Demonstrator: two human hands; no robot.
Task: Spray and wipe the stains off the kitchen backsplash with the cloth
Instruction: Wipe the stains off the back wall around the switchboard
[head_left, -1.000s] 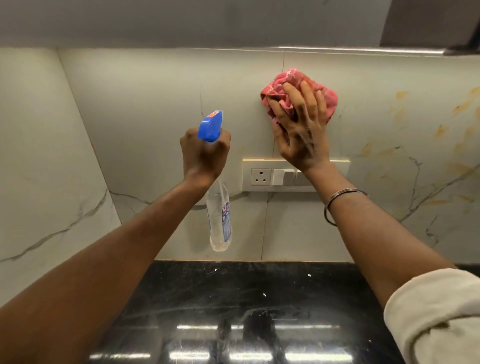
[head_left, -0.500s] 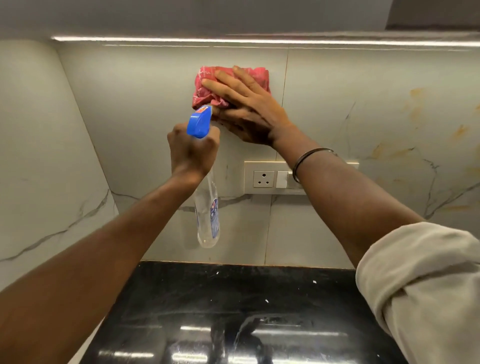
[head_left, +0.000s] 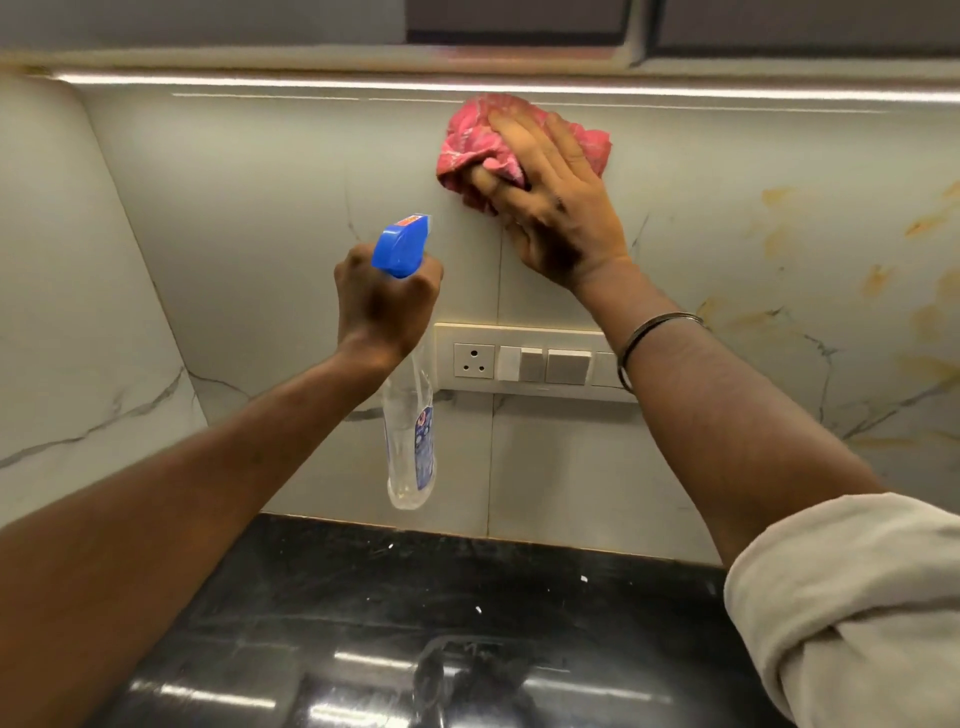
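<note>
Cloth (head_left: 467, 156) position has changed. Half a second ago the pink cloth lay left of the vertical tile joint (head_left: 500, 280), directly above the spray bottle (head_left: 410, 441). It now lies right of that joint, high on the backsplash (head_left: 260, 234) and just below the light strip (head_left: 311, 83). One second ago it was also right of the joint, so the motion reads as a side-to-side wiping stroke across the upper centre tile.

The right hand (head_left: 561, 208) presses the cloth flat against the wall with its fingers laid nearly straight. Blur hides finer detail of this grip. The left hand (head_left: 384, 306) has its grip closed round the neck of the spray bottle. The blue nozzle faces the wall and the clear body hangs below the fist, in nearly the same place as before.

The yellow-orange stains (head_left: 878, 278) lie well to the right of the cloth and appear untouched. The wiping probably has most of its work ahead.

Limits of travel:
- Above: the light strip, with the cloth already close to it.
- Below: the switch panel (head_left: 524, 361), with its socket, sits near the right wrist. Spray and damp cloth should probably be kept off it.
- Left: the side wall (head_left: 62, 312) closes the corner.
- Right: bare tile runs unobstructed to the stains.
- The black tabletop (head_left: 415, 597) lies well below both hands.
</note>
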